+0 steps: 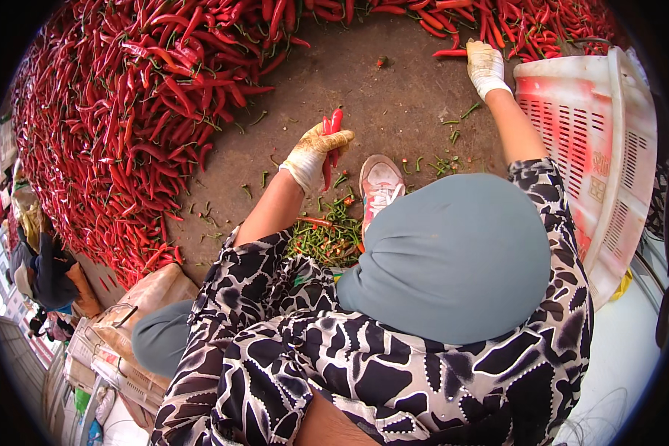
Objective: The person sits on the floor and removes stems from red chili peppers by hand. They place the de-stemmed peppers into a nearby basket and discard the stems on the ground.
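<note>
My left hand (319, 149), in a stained whitish glove, is closed around a few red chili peppers (335, 121). Their upper ends poke out above the thumb, and other parts hang below the fist. Farther out to the right, my right hand (485, 66), gloved the same way, has its fingertips at the end of one red chili pepper (449, 53), which points left. That hand is at the edge of the pepper heap (527, 28) on the right. Between my feet lies a pile of green pepper stems (329, 237) mixed with red bits.
A large heap of red chili peppers (139, 111) curves around the left and far side. Beside my right arm stands a white and red slotted plastic crate (574, 128). Loose stems dot the brown floor (401, 100). At far left another person (44, 273) bends near more crates (117, 362).
</note>
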`<state>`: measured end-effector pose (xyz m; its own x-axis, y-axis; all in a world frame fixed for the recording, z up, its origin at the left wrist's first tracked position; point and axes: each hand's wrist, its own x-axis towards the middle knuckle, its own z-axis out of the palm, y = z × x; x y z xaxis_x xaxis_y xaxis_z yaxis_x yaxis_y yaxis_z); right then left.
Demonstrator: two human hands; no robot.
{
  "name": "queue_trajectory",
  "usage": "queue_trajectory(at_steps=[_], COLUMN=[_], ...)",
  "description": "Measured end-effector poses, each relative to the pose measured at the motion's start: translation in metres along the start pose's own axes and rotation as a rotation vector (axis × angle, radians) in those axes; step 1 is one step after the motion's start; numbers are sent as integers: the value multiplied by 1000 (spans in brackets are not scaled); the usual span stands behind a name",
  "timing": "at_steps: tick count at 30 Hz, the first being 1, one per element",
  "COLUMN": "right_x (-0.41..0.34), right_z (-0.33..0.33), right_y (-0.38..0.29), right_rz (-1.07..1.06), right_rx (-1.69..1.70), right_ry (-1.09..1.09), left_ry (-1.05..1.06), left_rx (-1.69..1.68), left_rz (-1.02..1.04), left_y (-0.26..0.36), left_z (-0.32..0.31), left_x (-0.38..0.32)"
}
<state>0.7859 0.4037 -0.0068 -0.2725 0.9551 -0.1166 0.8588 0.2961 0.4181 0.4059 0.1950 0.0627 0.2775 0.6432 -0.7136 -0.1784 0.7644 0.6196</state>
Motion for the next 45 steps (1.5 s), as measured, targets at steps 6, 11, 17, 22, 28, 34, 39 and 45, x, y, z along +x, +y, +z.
queue_trajectory(at_steps=[6, 11, 17, 22, 28, 34, 39, 45], right_x=[-124, -161, -147, -97, -1, -22, -108, -127], right_z=[-120, -154, -167, -125, -12, -32, -109, -158], right_y=[-109, -187, -182, -111, 33, -20, -143, -190], right_rz=[-3, -16, -147, -442, 633, 447, 105, -60], right_rx=[797, 1312, 1572, 1110, 421, 1194, 1961, 1644], right_ry=[8, -460, -422, 192, -194, -478, -593, -125], left_ry=[100, 185, 293, 320, 97, -147, -405, -298], left_rx=[-268, -285, -385, -791, -600, -621, -644, -612], left_rz=[90, 118, 333, 115, 141, 13, -117, -151], left_y=[-5, -3, -4, 2, 6, 1, -7, -15], left_z=[8, 23, 21, -14, -37, 1, 16, 19], left_x=[7, 3, -3, 4, 10, 18, 15, -2])
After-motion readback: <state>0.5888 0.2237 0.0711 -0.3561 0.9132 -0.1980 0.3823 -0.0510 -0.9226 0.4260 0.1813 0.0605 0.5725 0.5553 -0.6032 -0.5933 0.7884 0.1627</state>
